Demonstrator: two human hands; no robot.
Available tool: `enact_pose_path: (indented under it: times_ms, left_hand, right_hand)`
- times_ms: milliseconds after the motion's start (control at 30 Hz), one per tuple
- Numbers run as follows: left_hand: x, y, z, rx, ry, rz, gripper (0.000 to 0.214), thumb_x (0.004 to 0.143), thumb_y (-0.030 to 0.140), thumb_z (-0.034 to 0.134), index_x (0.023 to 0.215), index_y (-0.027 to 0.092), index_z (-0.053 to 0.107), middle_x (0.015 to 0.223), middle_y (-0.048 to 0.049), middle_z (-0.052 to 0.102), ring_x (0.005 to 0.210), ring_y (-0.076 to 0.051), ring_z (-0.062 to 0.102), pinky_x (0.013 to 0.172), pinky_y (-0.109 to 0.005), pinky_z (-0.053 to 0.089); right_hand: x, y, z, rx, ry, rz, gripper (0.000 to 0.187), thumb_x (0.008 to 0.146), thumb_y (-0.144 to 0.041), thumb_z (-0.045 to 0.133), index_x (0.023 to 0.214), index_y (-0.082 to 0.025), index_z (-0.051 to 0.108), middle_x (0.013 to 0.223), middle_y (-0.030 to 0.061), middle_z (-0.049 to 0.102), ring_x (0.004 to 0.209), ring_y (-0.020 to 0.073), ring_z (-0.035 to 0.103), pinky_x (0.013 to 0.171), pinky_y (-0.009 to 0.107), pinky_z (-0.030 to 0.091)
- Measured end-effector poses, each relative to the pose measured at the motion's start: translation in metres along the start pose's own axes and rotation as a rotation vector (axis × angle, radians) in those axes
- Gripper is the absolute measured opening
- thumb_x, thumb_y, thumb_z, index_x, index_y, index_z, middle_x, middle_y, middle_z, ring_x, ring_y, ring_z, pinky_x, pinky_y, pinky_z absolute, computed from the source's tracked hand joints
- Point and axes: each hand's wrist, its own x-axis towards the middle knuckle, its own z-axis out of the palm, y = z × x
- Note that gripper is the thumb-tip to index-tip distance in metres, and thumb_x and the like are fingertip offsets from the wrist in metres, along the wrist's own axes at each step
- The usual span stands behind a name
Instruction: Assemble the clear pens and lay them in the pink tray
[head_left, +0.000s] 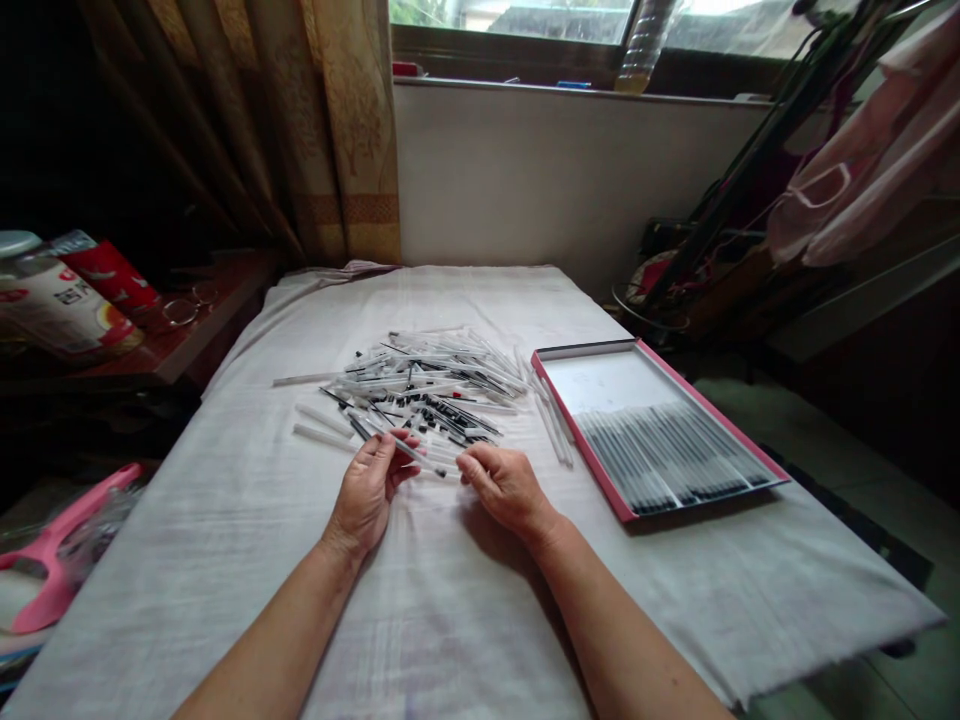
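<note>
From my remote seat I see one pen (pixel 420 456) gripped by the left hand's (pixel 373 478) fingers, slanting so its dark end points at the right hand (pixel 506 485) just beside it, whose fingers curl in on something I can't make out. Farther off on the counter (pixel 210 540) I count one box (pixel 611 378) to the right and one pile of pen parts (pixel 427 380), pieces uncountable.
</note>
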Motion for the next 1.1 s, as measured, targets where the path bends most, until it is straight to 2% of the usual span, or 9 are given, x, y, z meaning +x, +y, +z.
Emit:
enact_pose_path:
  times_ms: [100,167,267,367,533,667,767,933,1100]
  left_hand:
    - [0.001,0.001,-0.002,0.062,-0.062,0.047,0.043,0.068,0.052,0.075,0.090,0.018,0.063,0.061,0.0071,0.058,0.048,-0.006,0.055,0.048,-0.017,0.045]
    - [0.002,0.001,-0.003,0.144,-0.096,0.064,0.042,0.072,0.053,0.071,0.094,0.018,0.062,0.058,0.0092,0.051,0.040,-0.003,0.045,0.040,-0.015,0.036]
    - [0.002,0.001,-0.005,0.270,-0.135,0.076,0.044,0.076,0.055,0.066,0.099,0.018,0.062,0.061,0.0088,0.049,0.038,-0.002,0.041,0.036,-0.014,0.027]
    - [0.001,-0.001,-0.005,0.372,-0.176,0.086,0.047,0.076,0.057,0.064,0.101,0.017,0.062,0.066,0.0067,0.051,0.039,-0.003,0.041,0.035,-0.016,0.025]
    - [-0.001,-0.003,-0.003,0.481,-0.208,0.087,0.052,0.075,0.059,0.064,0.102,0.014,0.064,0.069,0.0043,0.054,0.040,-0.004,0.042,0.036,-0.018,0.026]
    - [-0.001,-0.006,-0.004,0.513,-0.195,0.077,0.058,0.071,0.058,0.067,0.107,0.013,0.062,0.067,0.0034,0.057,0.041,-0.006,0.044,0.037,-0.018,0.031]
    - [-0.001,-0.009,-0.006,0.530,-0.205,0.094,0.057,0.072,0.056,0.068,0.109,0.013,0.063,0.065,0.0026,0.059,0.041,-0.007,0.045,0.039,-0.019,0.035]
    - [-0.004,-0.015,-0.009,0.613,-0.235,0.212,0.040,0.078,0.044,0.065,0.107,0.017,0.069,0.064,0.0014,0.061,0.043,-0.008,0.047,0.041,-0.019,0.037]
    - [-0.008,-0.015,-0.009,0.686,-0.265,0.311,0.028,0.079,0.035,0.066,0.103,0.023,0.074,0.066,-0.0002,0.065,0.055,-0.012,0.056,0.046,-0.018,0.042]
  right_hand:
    - [0.006,0.015,-0.006,-0.120,0.239,-0.010,0.023,0.093,-0.033,0.048,0.095,-0.020,0.068,0.092,0.0073,0.071,0.085,0.0190,0.064,0.078,0.029,0.048]
    - [0.009,0.024,-0.008,-0.241,0.287,0.000,0.026,0.090,-0.028,0.052,0.110,-0.019,0.067,0.108,0.0106,0.069,0.100,0.0230,0.062,0.088,0.034,0.047]
    - [0.011,0.031,-0.008,-0.403,0.227,0.037,0.032,0.087,-0.023,0.056,0.118,-0.019,0.066,0.118,0.0127,0.065,0.109,0.0268,0.057,0.094,0.040,0.045]
    - [0.011,0.031,-0.004,-0.483,0.165,0.066,0.033,0.086,-0.023,0.059,0.119,-0.023,0.066,0.123,0.0130,0.062,0.114,0.0289,0.054,0.094,0.044,0.044]
    - [0.015,0.029,0.000,-0.456,0.147,0.078,0.019,0.083,-0.022,0.063,0.100,-0.020,0.071,0.122,0.0127,0.063,0.115,0.0301,0.054,0.094,0.045,0.044]
    - [0.015,0.030,0.000,-0.270,0.224,0.024,0.012,0.083,-0.020,0.061,0.093,-0.018,0.068,0.110,0.0111,0.068,0.107,0.0270,0.058,0.094,0.043,0.044]
    - [0.011,0.026,0.000,0.032,0.268,0.041,0.016,0.086,-0.025,0.056,0.097,-0.019,0.066,0.098,0.0078,0.070,0.090,0.0207,0.063,0.080,0.034,0.050]
    - [0.005,0.010,-0.001,0.514,0.120,0.178,0.024,0.088,-0.040,0.054,0.095,-0.019,0.065,0.082,0.0039,0.069,0.066,0.0139,0.060,0.061,0.027,0.048]
    - [0.006,-0.001,-0.005,0.723,0.060,0.289,0.033,0.081,-0.050,0.062,0.089,-0.019,0.066,0.078,0.0039,0.068,0.060,0.0113,0.054,0.049,0.023,0.039]
